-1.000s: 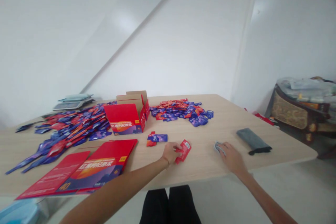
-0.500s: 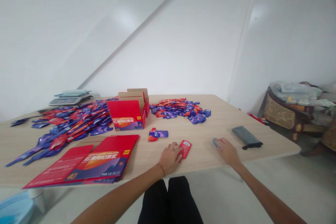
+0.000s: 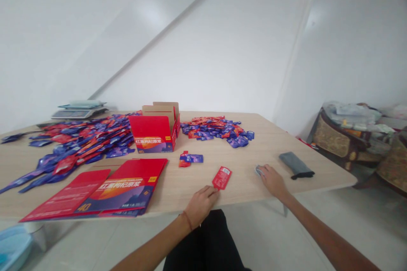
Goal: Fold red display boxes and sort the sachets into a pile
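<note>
My left hand (image 3: 201, 202) lies at the table's front edge, fingers loosely stretched toward a red sachet (image 3: 221, 177) lying flat just beyond the fingertips; it holds nothing. My right hand (image 3: 272, 180) rests further right on the wooden table (image 3: 241, 156), its fingers closed over a small pale blue-grey object (image 3: 258, 171) that is mostly hidden. A pair of small red and purple sachets (image 3: 190, 158) lies beyond the red sachet.
An open red carton (image 3: 155, 133) stands mid-table, with flattened red cartons (image 3: 95, 194) at the front left. Heaps of purple and red sachets lie at the left (image 3: 73, 144) and back (image 3: 216, 129). Grey pouch (image 3: 295, 165) right; scale (image 3: 79, 109) far left; cluttered furniture (image 3: 349, 131) beyond.
My left hand let go of the red sachet and drew back to the table edge, leaving the sachet flat. The right hand stayed on the pale object. The view shifted slightly.
</note>
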A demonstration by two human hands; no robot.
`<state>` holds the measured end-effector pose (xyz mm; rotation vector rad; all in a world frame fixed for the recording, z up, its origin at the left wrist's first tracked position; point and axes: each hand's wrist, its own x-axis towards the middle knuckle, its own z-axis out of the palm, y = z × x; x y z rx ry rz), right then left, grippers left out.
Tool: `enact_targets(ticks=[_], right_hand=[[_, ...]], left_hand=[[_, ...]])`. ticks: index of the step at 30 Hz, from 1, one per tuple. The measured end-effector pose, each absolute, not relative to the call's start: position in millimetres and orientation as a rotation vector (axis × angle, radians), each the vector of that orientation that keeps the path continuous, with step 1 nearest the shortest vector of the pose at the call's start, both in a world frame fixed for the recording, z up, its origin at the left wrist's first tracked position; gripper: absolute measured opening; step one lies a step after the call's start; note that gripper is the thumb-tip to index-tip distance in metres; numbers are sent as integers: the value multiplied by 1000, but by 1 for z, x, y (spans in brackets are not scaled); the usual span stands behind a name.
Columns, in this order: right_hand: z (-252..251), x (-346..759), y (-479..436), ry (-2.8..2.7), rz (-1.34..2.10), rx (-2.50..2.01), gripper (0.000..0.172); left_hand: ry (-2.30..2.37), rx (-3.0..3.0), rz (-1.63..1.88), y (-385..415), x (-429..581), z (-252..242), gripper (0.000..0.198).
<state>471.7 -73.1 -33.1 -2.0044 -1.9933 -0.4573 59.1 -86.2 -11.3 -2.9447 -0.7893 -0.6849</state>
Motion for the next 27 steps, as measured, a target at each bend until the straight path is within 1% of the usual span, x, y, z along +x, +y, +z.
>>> enact_targets(ticks=[5,8,10,14,16,18,21,25,27], right_hand=[[-21,458,-73,-1956,-494,-2070,35],[-1,428,-68,-1786,-449,-1954,34],[13,395,-64,-1717,-378,-1787,31],[30,317,-62,-2006,-140,-1508,25],[30,285,-64,-2211,-95,-1444,22],[27,265,-66,-2390,-118,-1431,18],[21,258,-64,-2549,-206,-1429,20],[16,277,-50,-2594,-324,-1386,17],[15,292,-40,-2573,-351,-1420,19]], left_hand=[[-792,-2958,-824,-85,52,-18,28],[-787,-2975,-812,-88,52,-15,28],[-784,-2985,-788,-91,52,-10,27],[-795,-2989,-765,-94,52,-3,28],[-795,-2984,-762,-94,53,-3,28],[-795,-2983,-763,-94,53,-4,28],[-794,-3005,-761,-94,53,-4,30],[-801,-3027,-731,-94,51,-2,35],[-810,-3027,-711,-94,50,-2,36]])
